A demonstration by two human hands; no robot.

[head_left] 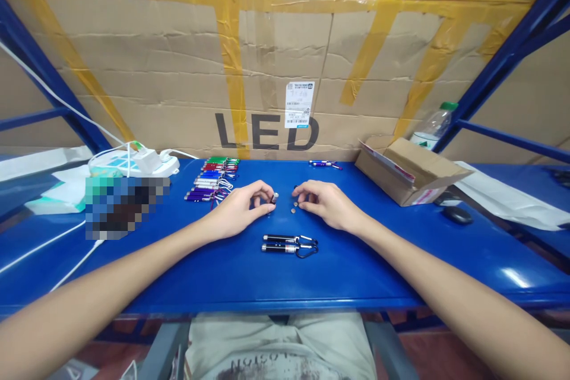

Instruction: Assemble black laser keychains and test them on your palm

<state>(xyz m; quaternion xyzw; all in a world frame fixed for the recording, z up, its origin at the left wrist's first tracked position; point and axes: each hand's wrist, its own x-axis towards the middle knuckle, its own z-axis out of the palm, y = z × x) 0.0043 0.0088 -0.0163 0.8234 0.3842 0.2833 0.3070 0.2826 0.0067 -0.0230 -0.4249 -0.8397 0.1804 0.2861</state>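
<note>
My left hand (pixel 243 208) is closed, its thumb and fingers pinching a small black penlight piece with a silver end (pixel 275 196); most of that piece is hidden by the fingers. Across a small gap, my right hand (pixel 327 205) is low over the table with thumb and fingertips drawn together at a small round button cell (pixel 295 204). Another button cell (pixel 293 211) lies on the blue tabletop just beside it. A small dark bit shows behind the right index finger, too small to name. Nearer to me, two black penlights (pixel 280 247) with carabiner clips lie side by side.
Coloured penlights (pixel 214 181) lie in a row at left, and blue ones (pixel 324 164) at the back. A power strip (pixel 120 161) with cables and a pixelated object (pixel 127 208) are left. An open cardboard box (pixel 401 169), bottle (pixel 434 124) and black mouse (pixel 458 215) are right.
</note>
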